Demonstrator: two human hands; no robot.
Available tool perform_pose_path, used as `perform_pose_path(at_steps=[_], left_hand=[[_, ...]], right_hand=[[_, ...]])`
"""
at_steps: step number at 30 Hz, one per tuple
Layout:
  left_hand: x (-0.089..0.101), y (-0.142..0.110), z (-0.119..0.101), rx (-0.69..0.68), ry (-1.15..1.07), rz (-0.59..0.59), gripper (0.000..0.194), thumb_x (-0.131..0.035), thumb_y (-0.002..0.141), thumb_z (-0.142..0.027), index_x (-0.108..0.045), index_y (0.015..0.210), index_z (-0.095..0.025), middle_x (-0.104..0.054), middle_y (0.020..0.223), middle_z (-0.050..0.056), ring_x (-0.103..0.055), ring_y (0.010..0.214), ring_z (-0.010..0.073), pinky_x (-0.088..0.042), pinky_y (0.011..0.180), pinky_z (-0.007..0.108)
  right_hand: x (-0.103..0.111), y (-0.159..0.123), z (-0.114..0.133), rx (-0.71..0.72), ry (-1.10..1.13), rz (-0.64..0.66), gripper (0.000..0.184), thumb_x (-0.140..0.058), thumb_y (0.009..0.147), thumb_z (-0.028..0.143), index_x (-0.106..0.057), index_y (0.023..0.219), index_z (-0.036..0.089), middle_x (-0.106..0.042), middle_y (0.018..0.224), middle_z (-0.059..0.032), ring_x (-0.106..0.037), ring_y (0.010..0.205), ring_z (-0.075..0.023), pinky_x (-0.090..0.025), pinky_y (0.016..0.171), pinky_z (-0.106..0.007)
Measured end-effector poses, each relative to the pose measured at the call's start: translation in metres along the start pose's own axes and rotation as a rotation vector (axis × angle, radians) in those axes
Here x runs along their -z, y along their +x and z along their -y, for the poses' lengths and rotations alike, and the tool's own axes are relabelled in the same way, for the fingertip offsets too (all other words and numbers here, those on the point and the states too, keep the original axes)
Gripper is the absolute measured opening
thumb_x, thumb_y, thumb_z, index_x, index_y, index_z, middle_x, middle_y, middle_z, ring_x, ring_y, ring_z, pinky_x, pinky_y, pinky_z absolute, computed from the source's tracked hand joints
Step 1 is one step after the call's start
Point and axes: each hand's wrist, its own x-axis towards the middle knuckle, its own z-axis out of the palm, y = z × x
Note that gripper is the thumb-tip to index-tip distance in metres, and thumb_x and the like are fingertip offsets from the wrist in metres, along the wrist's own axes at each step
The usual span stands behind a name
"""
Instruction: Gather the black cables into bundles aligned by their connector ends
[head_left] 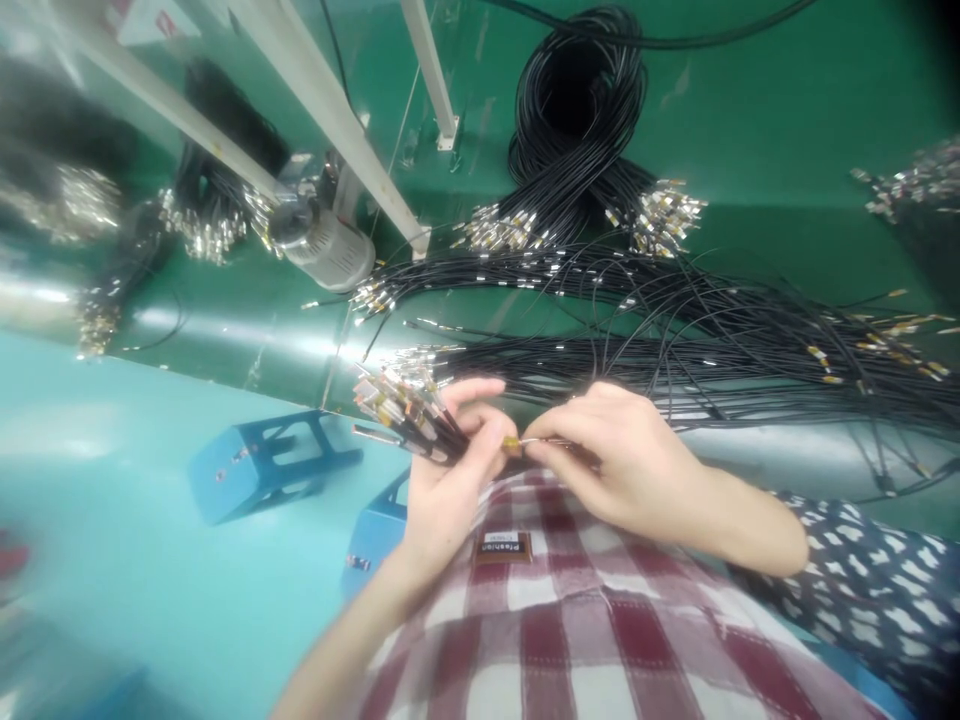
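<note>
My left hand (466, 450) is closed round a bundle of black cables (412, 405) whose metal and amber ends fan out to the left. Between its thumb and forefinger is a small yellow-amber cable end (511, 443). Close on the right, my right hand (611, 450) pinches a thin cable (536, 441) that runs toward this yellow end. The fingertips of both hands are a short gap apart, just above the checked apron. Whether the two pieces are joined I cannot make out.
Long black cables (675, 290) lie along the green table (787, 130) beyond my hands. A coiled cable bundle (577, 90) lies farther back. White posts (330, 110) and a grey motor-like machine (322, 245) stand at left. Blue stools (262, 460) are on the floor.
</note>
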Motion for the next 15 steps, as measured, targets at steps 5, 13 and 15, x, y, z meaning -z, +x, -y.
perform_pose_path(at_steps=[5,13,15], left_hand=[[0.005,-0.002,-0.001,0.043,-0.031,-0.04,0.019,-0.06,0.086,-0.037,-0.06,0.086,-0.017,-0.058,0.073,0.001,-0.037,0.048,0.0046,-0.032,0.049,0.022],[0.011,-0.007,0.004,0.078,0.142,-0.016,0.015,-0.063,0.086,-0.029,-0.061,0.078,-0.017,-0.053,0.07,0.0,-0.046,0.061,0.0088,-0.035,0.055,0.023],[0.01,-0.008,0.005,0.033,0.183,-0.024,0.013,-0.063,0.086,-0.027,-0.061,0.078,-0.017,-0.054,0.072,0.0,-0.047,0.063,0.0094,-0.037,0.057,0.024]], right_hand=[[0.001,-0.002,0.0,-0.015,0.043,-0.046,0.012,-0.054,0.093,0.021,-0.065,0.088,0.019,-0.071,0.074,0.0,-0.061,0.063,-0.0112,-0.035,0.067,-0.027],[-0.002,-0.004,0.0,0.041,-0.029,-0.125,0.011,-0.056,0.092,0.021,-0.066,0.089,0.017,-0.072,0.076,-0.0013,-0.062,0.064,-0.0121,-0.036,0.066,-0.027],[0.0,-0.004,0.002,-0.038,0.037,-0.09,0.013,-0.056,0.092,0.022,-0.066,0.086,0.017,-0.072,0.076,-0.0009,-0.061,0.064,-0.0114,-0.038,0.068,-0.027]])
